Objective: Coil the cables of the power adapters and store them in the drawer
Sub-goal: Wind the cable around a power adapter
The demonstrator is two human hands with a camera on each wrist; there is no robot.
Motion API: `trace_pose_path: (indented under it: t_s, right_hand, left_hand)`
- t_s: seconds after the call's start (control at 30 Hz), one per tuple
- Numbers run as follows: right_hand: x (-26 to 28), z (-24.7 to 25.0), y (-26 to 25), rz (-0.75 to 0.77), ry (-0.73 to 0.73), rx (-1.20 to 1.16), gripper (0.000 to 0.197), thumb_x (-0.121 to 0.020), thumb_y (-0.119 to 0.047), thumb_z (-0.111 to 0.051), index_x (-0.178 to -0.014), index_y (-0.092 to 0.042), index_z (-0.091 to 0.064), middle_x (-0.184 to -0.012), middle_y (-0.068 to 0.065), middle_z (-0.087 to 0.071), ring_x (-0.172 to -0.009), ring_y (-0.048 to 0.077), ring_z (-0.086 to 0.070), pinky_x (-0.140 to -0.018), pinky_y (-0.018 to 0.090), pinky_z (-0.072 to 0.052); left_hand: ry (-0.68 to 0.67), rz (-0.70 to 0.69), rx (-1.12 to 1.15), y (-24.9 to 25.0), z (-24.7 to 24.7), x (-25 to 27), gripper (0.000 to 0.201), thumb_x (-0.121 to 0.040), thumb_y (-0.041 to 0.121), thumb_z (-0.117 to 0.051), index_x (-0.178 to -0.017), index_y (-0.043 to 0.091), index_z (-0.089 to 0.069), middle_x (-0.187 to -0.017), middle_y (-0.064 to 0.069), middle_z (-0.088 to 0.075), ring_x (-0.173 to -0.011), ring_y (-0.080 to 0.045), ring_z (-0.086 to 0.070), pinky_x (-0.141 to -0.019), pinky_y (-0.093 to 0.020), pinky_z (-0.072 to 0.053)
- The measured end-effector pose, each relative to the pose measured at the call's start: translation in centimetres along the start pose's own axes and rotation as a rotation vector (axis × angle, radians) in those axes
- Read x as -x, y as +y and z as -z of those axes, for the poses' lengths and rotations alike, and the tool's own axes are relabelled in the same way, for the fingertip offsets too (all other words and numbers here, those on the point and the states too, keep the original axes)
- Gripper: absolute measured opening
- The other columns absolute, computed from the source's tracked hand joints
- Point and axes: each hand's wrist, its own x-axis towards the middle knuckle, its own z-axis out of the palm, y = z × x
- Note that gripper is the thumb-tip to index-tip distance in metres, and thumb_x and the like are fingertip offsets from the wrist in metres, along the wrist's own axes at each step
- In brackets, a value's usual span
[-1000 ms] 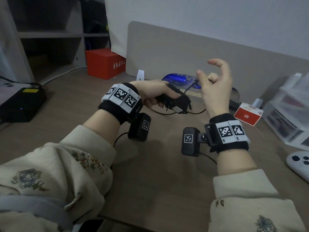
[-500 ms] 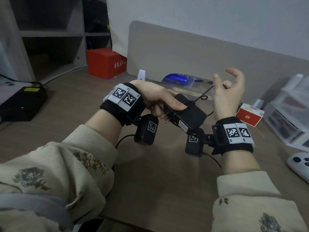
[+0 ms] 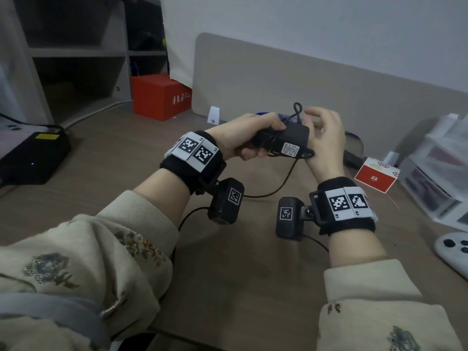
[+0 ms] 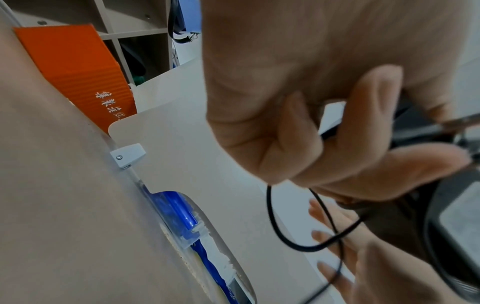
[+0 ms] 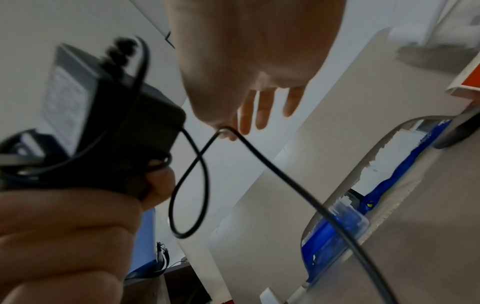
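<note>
My left hand (image 3: pixel 243 138) grips a black power adapter (image 3: pixel 286 141) above the desk, its white label facing me. The thin black cable (image 3: pixel 278 188) is wound around the adapter in a few turns. A small loop of it stands up above the adapter, and the free end sags to the desk. My right hand (image 3: pixel 326 140) is right against the adapter's right end. In the right wrist view, its thumb and forefinger pinch the cable (image 5: pixel 285 181) beside the adapter (image 5: pixel 109 123), the other fingers spread. In the left wrist view, the cable (image 4: pixel 270 216) loops below my curled fingers (image 4: pixel 337 133).
A beige divider panel (image 3: pixel 278 84) runs along the back of the wooden desk (image 3: pixel 228 274). A red box (image 3: pixel 162 96) stands at back left, a black device (image 3: pixel 33 158) at far left. Right: a small red-and-white box (image 3: pixel 374 177), clear plastic drawers (image 3: pixel 435 173), a white controller (image 3: pixel 453 249).
My left hand has turned and raised the adapter. My right hand has carried the cable around it and closed in on its right end, leaving a loop standing on top.
</note>
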Motion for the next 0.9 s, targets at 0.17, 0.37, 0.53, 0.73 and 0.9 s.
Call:
trace_pose_path:
  t_s: [0.17, 0.37, 0.53, 0.73, 0.9]
  right_hand:
    - [0.9, 0.0, -2.2, -0.064, -0.147, -0.431, 0.025, -0.106, -0.016, -0.035, -0.114, -0.011, -0.059, -0.093, -0.007, -0.063, -0.085, -0.002, -0.061, -0.077, 0.015, -0.047]
    - [1.1, 0.2, -3.1, -0.22, -0.246, -0.667, 0.041, -0.106, -0.031, -0.032, -0.086, -0.016, -0.065, -0.077, -0.009, -0.07, -0.075, 0.006, -0.064, -0.072, 0.022, -0.049]
    - [1.0, 0.6, -3.5, -0.275, -0.312, -0.801, 0.033, -0.104, -0.023, -0.04, -0.085, -0.013, -0.064, -0.076, -0.007, -0.07, -0.073, 0.008, -0.063, -0.069, 0.021, -0.049]
    - [1.3, 0.8, -3.3, -0.271, -0.347, -0.865, 0.038, -0.102, -0.018, -0.043, -0.075, -0.019, -0.07, -0.075, -0.004, -0.071, -0.068, 0.01, -0.062, -0.062, 0.025, -0.049]
    - [1.1, 0.6, -2.8, -0.264, -0.337, -0.848, 0.034, -0.098, -0.008, -0.051, -0.074, -0.018, -0.072, -0.077, -0.001, -0.072, -0.07, 0.013, -0.062, -0.063, 0.026, -0.05]
  left_hand:
    - [-0.01, 0.03, 0.051, 0.4, -0.1, 0.4, 0.03, -0.097, 0.034, -0.044, -0.083, 0.011, -0.057, -0.055, -0.004, -0.048, -0.046, -0.015, -0.026, -0.041, -0.021, -0.017]
    - [-0.056, 0.009, 0.105, 0.5, 0.1, 0.5, 0.032, -0.097, 0.033, -0.041, -0.078, 0.012, -0.055, -0.053, -0.004, -0.045, -0.044, -0.014, -0.025, -0.04, -0.02, -0.016]
    - [-0.106, -0.022, 0.114, 0.6, 0.2, 0.7, 0.035, -0.098, 0.032, -0.04, -0.073, 0.011, -0.053, -0.049, -0.001, -0.045, -0.036, -0.009, -0.028, -0.043, -0.023, -0.013]
    - [-0.158, -0.014, 0.133, 0.7, 0.3, 0.9, 0.034, -0.097, 0.032, -0.039, -0.074, 0.011, -0.052, -0.046, 0.004, -0.046, -0.034, -0.006, -0.031, -0.04, -0.02, -0.016]
    - [-0.167, 0.015, 0.155, 1.0, 0.2, 1.2, 0.036, -0.099, 0.028, -0.035, -0.071, 0.01, -0.049, -0.043, 0.004, -0.044, -0.031, -0.005, -0.03, -0.042, -0.022, -0.011]
